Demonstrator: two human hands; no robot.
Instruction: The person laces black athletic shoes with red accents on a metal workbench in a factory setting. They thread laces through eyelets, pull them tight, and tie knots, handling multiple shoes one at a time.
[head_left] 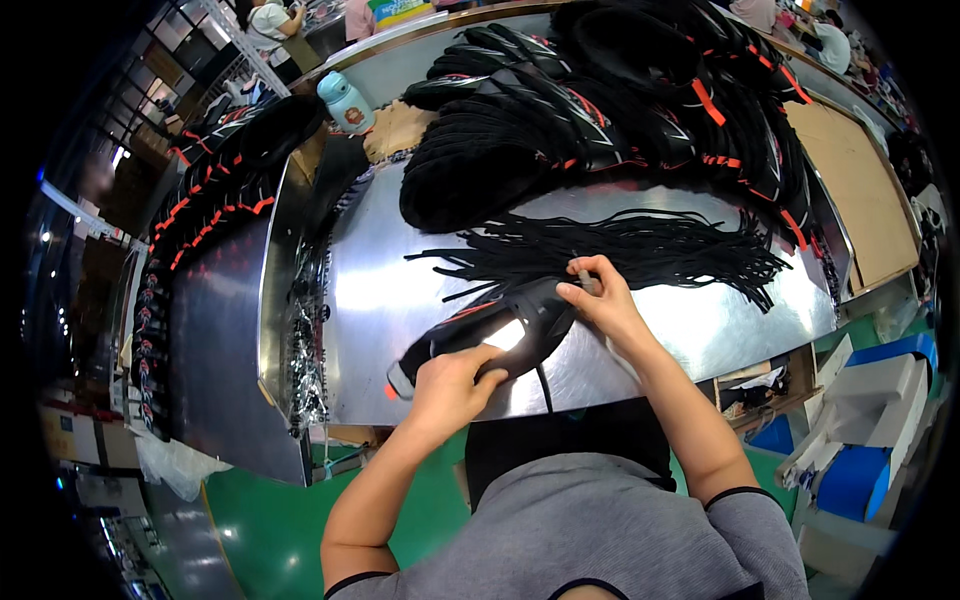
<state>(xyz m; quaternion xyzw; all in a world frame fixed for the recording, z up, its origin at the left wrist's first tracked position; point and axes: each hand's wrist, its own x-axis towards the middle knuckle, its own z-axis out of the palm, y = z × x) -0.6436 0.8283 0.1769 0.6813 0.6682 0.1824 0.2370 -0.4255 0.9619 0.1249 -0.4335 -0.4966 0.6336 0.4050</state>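
A black shoe upper with red and white trim lies slanted near the front of the metal worktable. My left hand grips it from below, fingers and thumb closed on its side. At its far right end my right hand pinches a small grey stick-like piece, too small to identify. A black lace hangs from under the upper toward the table's front edge. Just beyond both hands spreads a heap of loose black laces.
Stacked black shoe uppers fill the far side, with more along the left side table. A light-blue bottle stands at the back left. Cardboard lies at right, above a blue and white machine. Other people work farther back.
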